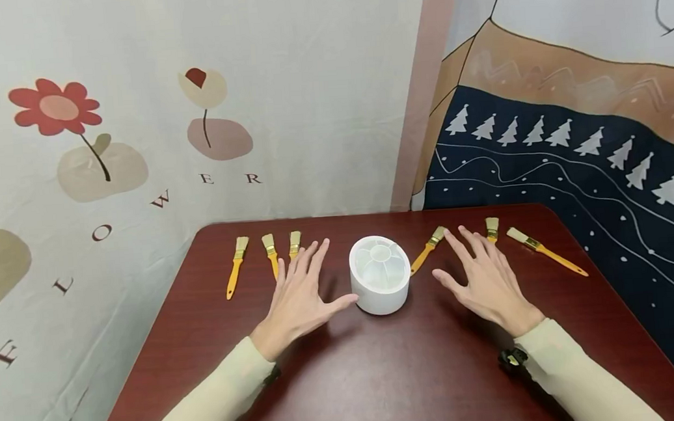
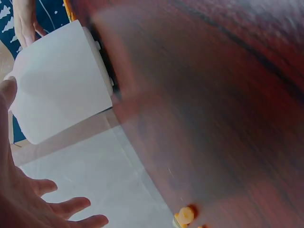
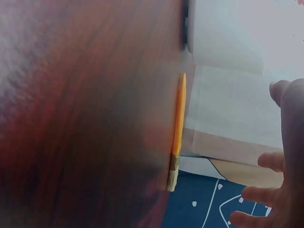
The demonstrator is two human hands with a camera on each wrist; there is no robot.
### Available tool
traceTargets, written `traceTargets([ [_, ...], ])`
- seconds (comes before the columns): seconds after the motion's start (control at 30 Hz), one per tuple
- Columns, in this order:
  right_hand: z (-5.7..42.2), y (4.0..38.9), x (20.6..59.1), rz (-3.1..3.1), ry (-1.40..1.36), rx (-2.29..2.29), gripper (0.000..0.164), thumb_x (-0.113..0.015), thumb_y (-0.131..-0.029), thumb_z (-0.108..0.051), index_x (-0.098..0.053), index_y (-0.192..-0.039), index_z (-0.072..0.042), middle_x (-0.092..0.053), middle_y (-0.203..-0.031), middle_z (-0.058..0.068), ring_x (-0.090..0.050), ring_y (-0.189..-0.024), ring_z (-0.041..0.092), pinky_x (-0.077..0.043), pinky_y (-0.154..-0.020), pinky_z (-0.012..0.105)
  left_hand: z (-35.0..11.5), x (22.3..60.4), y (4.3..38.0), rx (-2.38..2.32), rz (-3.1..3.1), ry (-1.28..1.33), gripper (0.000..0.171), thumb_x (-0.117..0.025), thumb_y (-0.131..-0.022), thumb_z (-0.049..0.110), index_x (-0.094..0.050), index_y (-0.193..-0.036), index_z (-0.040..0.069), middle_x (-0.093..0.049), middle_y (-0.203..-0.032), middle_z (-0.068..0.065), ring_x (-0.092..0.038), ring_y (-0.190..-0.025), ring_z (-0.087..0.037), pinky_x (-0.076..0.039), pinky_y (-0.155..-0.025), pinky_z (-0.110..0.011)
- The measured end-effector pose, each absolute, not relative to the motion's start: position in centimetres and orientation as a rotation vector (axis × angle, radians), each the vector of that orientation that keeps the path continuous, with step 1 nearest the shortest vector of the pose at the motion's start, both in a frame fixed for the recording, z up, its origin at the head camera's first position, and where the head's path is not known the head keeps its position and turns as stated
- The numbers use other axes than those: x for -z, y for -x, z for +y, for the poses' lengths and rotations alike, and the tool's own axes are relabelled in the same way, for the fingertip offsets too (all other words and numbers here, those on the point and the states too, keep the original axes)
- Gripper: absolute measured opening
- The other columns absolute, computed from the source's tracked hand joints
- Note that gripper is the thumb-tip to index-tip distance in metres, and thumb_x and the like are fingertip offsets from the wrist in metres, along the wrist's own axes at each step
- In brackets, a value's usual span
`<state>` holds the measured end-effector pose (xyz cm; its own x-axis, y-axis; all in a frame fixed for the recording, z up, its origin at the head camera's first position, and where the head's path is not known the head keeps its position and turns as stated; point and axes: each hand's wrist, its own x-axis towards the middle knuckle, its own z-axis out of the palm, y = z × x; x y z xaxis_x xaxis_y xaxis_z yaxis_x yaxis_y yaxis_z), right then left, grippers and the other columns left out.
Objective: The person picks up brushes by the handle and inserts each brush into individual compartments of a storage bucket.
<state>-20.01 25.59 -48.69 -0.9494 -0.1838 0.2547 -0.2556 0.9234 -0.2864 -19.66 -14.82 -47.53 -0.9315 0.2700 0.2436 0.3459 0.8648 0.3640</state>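
Honestly, the white divided holder is sitting upright on the dark red table, between the two hands. Left hand is hovering with its fingers spread, gripping nothing, and its thumb is ending right by the holder's side; can't tell if it's touching. Right hand is hovering apart from the holder, fingers spread too, also gripping nothing. One yellow-handled brush is lying between them, bristles toward the right fingertips. IMO, if you're handling that holder, you want to be cupping the plain outer wall low down, palms level, pressing evenly so it isn't tipping or skidding. I'd be watching that brush too, since its handle is lying close beside the holder and could be getting knocked.
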Motion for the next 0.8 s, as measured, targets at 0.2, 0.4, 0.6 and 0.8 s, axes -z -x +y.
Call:
traceTargets([
  [0.2, 25.7, 20.5, 48.6, -2.863, -0.322, -0.492, 0.092, -0.061, -0.112, -0.071, -0.032, -0.186, -0.024, -0.035, -0.187, 0.026, -0.037, -0.166, 0.061, -0.034, -0.129, 0.087, -14.2, 47.4, 19.7, 0.673, -2.812, 0.510, 0.127, -0.081, -0.089, 0.085, -0.022, -0.188, 0.032, -0.042, -0.188, -0.009, -0.044, -0.173, -0.044, -0.024, -0.142, -0.078],
  [0.4, 25.9, 21.0, 48.8, -2.871, -0.319, -0.546, 0.089, -0.062, -0.113, -0.067, -0.033, -0.185, -0.023, -0.036, -0.185, 0.028, -0.040, -0.162, 0.060, -0.037, -0.126, 0.086, -13.4, 47.5, 19.7, 0.717, -2.777, 0.547, 0.125, -0.085, -0.089, 0.081, -0.024, -0.187, 0.033, -0.047, -0.184, -0.007, -0.051, -0.169, -0.039, -0.034, -0.139, -0.074],
  [0.6, 26.1, 21.6, 49.1, -2.860, -0.319, -0.598, 0.085, -0.066, -0.113, -0.061, -0.040, -0.181, -0.018, -0.039, -0.182, 0.029, -0.044, -0.158, 0.060, -0.039, -0.125, 0.086, -12.5, 47.5, 19.5, 0.739, -2.765, 0.560, 0.125, -0.086, -0.089, 0.081, -0.025, -0.187, 0.035, -0.049, -0.182, -0.003, -0.058, -0.162, -0.037, -0.045, -0.132, -0.070],
  [0.8, 25.9, 22.7, 49.1, -2.862, -0.316, -0.605, 0.084, -0.067, -0.113, -0.059, -0.041, -0.181, -0.018, -0.042, -0.178, 0.030, -0.048, -0.152, 0.057, -0.042, -0.124, 0.085, -11.8, 47.0, 19.7, 0.777, -2.776, 0.548, 0.124, -0.086, -0.089, 0.081, -0.023, -0.186, 0.040, -0.051, -0.179, -0.002, -0.064, -0.150, -0.039, -0.057, -0.117, -0.065],
])
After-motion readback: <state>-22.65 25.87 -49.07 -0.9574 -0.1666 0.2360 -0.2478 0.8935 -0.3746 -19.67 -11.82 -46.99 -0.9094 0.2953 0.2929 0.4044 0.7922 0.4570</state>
